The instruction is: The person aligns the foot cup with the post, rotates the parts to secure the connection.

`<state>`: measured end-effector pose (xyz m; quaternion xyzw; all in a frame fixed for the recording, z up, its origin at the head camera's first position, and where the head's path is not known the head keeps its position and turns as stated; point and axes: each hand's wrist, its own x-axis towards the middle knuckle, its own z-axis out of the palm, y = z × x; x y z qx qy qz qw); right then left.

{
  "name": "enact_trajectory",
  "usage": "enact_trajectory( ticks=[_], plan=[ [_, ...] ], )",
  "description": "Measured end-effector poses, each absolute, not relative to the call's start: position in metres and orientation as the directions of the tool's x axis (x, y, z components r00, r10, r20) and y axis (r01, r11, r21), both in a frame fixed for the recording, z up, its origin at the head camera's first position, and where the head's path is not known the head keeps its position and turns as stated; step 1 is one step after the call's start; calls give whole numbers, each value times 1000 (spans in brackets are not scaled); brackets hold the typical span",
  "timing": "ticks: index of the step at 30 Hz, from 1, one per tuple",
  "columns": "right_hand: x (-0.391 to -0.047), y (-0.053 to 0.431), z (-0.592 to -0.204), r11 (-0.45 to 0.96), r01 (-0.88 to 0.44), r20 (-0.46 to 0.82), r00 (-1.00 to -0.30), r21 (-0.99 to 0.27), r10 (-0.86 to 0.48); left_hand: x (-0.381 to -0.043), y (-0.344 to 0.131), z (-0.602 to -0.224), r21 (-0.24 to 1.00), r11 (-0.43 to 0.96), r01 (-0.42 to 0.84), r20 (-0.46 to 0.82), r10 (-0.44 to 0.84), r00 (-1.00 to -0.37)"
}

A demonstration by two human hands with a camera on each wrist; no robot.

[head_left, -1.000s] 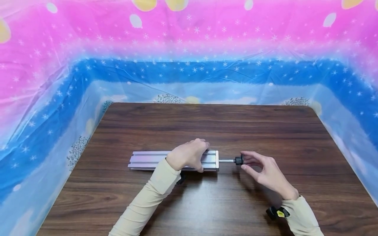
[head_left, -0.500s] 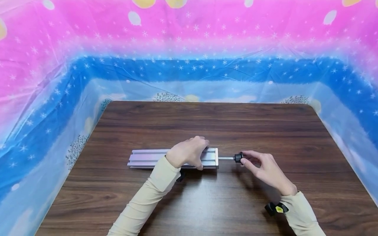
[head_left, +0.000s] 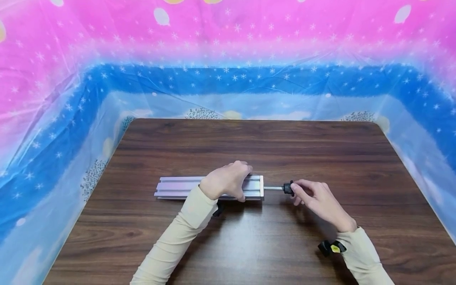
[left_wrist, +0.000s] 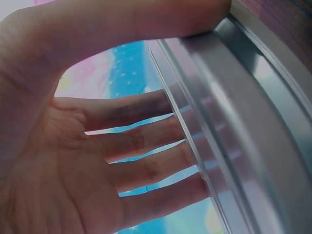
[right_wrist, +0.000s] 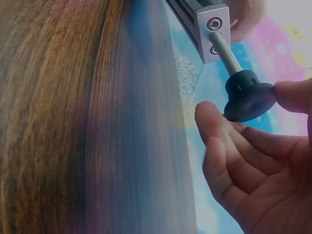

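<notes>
Left hand: the left hand (head_left: 228, 183) lies over the long silver metal bar with grooves (head_left: 178, 187), near the middle of the head picture. Its fingers curl over the far edge and the thumb (left_wrist: 146, 19) presses the near side, so it grips the bar. It looks like this keeps the bar from sliding or rolling.

Right hand: the right hand (head_left: 318, 200) sits just right of the middle. Its thumb and fingertips pinch the small round black plastic knob (head_left: 287, 188). The other fingers (right_wrist: 229, 161) are bent loosely under it. A pinch like this seems good for turning the knob.

Silver bar: it lies flat on the dark brown wooden table (head_left: 249, 146), going from left to right in the middle of the head picture.

Black knob and screw: the knob sits on the end of a thin silver threaded rod (right_wrist: 225, 48). The rod goes into a round hole in the bar's right end. There is a second hole just below it.

Around the table: a pink and blue plastic sheet with stars (head_left: 228, 51) fills the top and sides.

Hard to see: the left hand hides the middle of the bar. How deep the rod goes in is hidden. A small black and yellow thing (head_left: 330, 247) on the right sleeve is too small to tell.
</notes>
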<state>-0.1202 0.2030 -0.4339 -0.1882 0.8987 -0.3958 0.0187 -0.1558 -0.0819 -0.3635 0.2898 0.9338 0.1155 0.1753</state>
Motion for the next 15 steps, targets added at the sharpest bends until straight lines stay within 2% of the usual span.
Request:
enact_trajectory(
  ticks=[15],
  plan=[
    [-122, 198, -433, 610, -209, 42, -960, -764, -275, -155, -82, -362, 333, 800, 499, -253, 586, -770]
  ],
)
